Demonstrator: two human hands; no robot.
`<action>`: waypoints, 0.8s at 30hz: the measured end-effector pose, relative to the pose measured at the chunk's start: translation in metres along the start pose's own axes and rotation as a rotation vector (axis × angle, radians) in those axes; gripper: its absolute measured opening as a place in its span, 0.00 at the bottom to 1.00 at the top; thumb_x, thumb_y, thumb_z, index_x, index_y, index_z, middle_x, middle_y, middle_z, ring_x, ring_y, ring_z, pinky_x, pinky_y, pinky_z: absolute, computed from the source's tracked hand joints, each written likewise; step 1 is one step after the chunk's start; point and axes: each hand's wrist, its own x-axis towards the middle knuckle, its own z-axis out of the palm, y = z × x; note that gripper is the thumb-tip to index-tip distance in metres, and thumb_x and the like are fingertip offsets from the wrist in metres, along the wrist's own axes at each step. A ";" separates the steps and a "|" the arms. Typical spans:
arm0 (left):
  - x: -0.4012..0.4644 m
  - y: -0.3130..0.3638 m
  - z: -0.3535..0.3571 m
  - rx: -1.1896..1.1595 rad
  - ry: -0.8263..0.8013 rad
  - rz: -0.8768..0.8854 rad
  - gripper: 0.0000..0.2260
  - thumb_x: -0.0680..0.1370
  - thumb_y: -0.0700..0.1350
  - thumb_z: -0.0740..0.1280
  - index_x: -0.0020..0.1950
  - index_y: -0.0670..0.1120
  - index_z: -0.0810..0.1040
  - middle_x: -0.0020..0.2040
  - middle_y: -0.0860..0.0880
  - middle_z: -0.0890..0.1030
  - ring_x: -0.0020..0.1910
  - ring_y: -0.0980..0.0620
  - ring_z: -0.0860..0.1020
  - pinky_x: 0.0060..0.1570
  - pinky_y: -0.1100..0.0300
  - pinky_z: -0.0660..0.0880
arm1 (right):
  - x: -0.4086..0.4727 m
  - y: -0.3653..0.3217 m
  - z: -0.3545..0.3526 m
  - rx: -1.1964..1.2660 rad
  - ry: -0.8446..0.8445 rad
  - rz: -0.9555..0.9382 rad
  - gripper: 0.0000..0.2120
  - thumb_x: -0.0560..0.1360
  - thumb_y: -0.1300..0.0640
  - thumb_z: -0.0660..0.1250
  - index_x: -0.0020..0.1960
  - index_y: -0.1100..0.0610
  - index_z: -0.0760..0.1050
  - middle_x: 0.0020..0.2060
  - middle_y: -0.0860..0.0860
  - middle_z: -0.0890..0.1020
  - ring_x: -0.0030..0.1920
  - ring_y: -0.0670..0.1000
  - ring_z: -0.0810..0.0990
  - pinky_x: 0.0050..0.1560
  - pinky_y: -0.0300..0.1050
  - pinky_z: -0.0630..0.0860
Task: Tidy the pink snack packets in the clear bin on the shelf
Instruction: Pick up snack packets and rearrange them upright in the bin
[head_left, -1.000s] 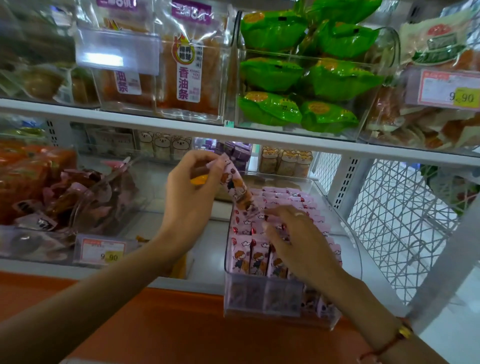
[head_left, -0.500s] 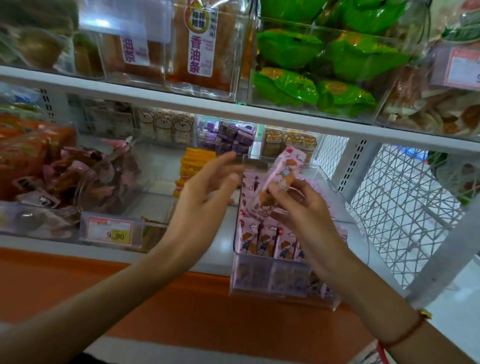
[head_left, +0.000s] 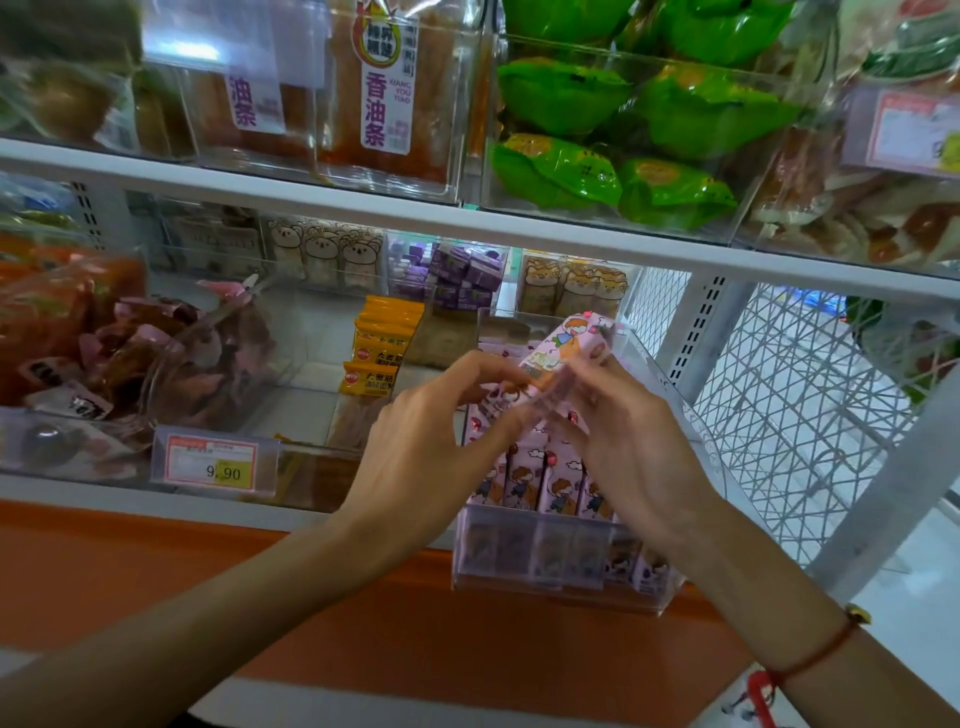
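Observation:
A clear bin (head_left: 561, 582) juts over the front edge of the lower shelf, packed with several upright pink snack packets (head_left: 524, 478) printed with a cartoon child. Above the bin, one loose pink packet (head_left: 569, 345) is held tilted between both hands. My left hand (head_left: 431, 441) pinches its lower end with curled fingertips. My right hand (head_left: 628, 441) grips it from the right side, fingers wrapped over the wrapper. Both hands hide the middle rows of packets in the bin.
Yellow packets (head_left: 382, 343) are stacked left of the bin. A clear bin of brown and pink snacks (head_left: 156, 358) with a 9.90 price tag (head_left: 215, 465) stands further left. Green bags (head_left: 613, 171) fill the upper shelf. A wire mesh panel (head_left: 789, 415) closes the right side.
The packet passed from my left hand to my right, which lifted it off the rows. Now my left hand has closed in again, and both hands hold it above the bin.

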 end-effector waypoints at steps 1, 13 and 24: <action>-0.001 0.001 -0.001 0.027 -0.011 0.012 0.12 0.74 0.60 0.64 0.56 0.64 0.73 0.52 0.69 0.78 0.56 0.69 0.75 0.52 0.60 0.77 | 0.000 -0.001 -0.002 0.067 -0.014 0.004 0.03 0.72 0.54 0.64 0.45 0.52 0.75 0.38 0.46 0.80 0.48 0.47 0.78 0.56 0.47 0.74; 0.004 -0.006 0.001 0.125 0.022 0.081 0.16 0.72 0.54 0.71 0.57 0.56 0.72 0.51 0.63 0.78 0.51 0.65 0.76 0.48 0.68 0.76 | -0.005 0.005 0.007 -0.236 0.140 -0.171 0.29 0.59 0.47 0.75 0.58 0.54 0.74 0.51 0.48 0.83 0.52 0.46 0.82 0.56 0.51 0.79; 0.012 0.002 -0.004 -0.453 -0.148 -0.306 0.15 0.67 0.61 0.67 0.45 0.54 0.82 0.40 0.52 0.85 0.38 0.55 0.83 0.35 0.68 0.77 | 0.000 0.001 -0.003 -0.152 0.125 -0.066 0.16 0.72 0.52 0.71 0.59 0.53 0.77 0.44 0.52 0.85 0.39 0.47 0.84 0.41 0.38 0.77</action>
